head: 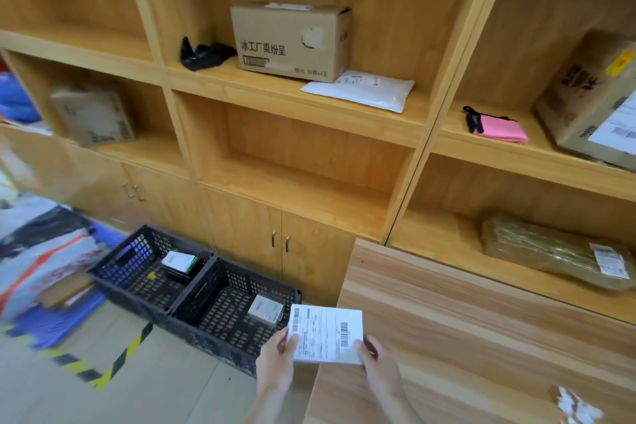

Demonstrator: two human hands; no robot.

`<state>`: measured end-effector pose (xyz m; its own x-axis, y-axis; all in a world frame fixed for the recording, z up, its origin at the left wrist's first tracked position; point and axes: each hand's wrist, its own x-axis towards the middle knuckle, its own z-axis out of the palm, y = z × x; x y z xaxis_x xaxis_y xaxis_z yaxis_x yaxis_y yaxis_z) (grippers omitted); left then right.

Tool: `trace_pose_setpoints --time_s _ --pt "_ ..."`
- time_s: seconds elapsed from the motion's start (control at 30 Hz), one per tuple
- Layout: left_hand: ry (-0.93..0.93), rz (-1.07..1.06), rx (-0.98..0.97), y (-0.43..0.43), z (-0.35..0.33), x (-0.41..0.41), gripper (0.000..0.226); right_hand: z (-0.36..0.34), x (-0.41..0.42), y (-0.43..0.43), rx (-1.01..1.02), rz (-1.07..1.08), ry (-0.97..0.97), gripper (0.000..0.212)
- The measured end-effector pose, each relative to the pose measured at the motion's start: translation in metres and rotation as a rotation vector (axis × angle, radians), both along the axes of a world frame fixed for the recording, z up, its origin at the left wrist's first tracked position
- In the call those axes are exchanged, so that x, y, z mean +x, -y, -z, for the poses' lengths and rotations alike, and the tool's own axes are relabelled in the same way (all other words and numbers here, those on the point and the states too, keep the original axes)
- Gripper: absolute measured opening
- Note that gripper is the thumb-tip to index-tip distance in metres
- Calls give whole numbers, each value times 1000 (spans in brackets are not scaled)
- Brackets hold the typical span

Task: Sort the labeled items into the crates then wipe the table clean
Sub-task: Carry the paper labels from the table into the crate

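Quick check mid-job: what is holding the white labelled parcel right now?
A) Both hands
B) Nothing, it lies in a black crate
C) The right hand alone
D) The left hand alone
A: the left hand and the right hand each grip a lower corner of the white labelled parcel, one on each side.

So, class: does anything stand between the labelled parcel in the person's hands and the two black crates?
Nothing visible does. The left hand and right hand hold the labelled parcel right beside the nearer crate, whose open top shows only one small box inside.
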<state>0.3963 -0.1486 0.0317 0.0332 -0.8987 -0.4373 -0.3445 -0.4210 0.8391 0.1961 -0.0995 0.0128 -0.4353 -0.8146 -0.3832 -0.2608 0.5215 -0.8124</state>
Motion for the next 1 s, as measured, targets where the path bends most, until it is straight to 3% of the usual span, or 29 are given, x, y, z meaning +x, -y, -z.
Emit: trace_pose_setpoints --time_s 0.2,0.4,0.7,0.83,1.0 --pt "35 -49 31 32 8 26 27 5 30 41 -17 19 57 17" --pt "86 -21 46 95 23 49 27 39 49 107 47 11 92 35" --pt "135 0 106 204 53 63 23 70 66 207 70 59 68 36" --pt "160 -23 104 233 62 67 20 66 79 237 92 58 23 18" --pt "165 -13 76 243 57 70 16 73 89 245 75 77 44 29"
